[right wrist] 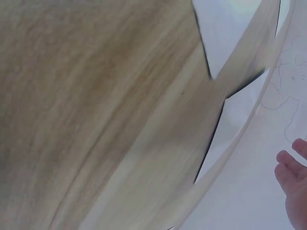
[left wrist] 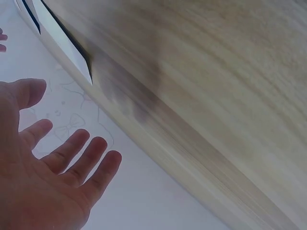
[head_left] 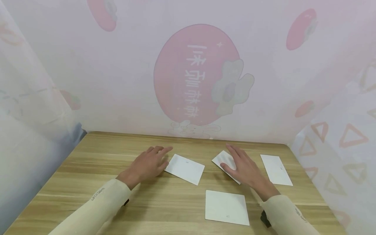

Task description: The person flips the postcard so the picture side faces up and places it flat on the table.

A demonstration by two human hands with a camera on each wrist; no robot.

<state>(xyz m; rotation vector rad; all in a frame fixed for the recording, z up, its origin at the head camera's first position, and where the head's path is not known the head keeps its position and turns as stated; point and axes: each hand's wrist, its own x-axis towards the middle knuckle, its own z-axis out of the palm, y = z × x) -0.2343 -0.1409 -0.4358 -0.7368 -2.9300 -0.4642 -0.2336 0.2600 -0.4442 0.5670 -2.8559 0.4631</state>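
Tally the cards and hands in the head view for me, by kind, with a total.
White cards: 4
Bare hands, left hand and right hand: 2
Total: 6

Left forearm (head_left: 98, 207) and right forearm (head_left: 287, 213) both reach forward, pale-sleeved, converging a little. Left hand (head_left: 148, 165): back uppermost, fingers spread and softly bent, thumb apart from the forefinger, whole hand slanting inward. Right hand (head_left: 243, 166): fingers nearly straight, close together, angled forward and inward; thumb stuck out toward the left. I make the two hands well apart, roughly level.
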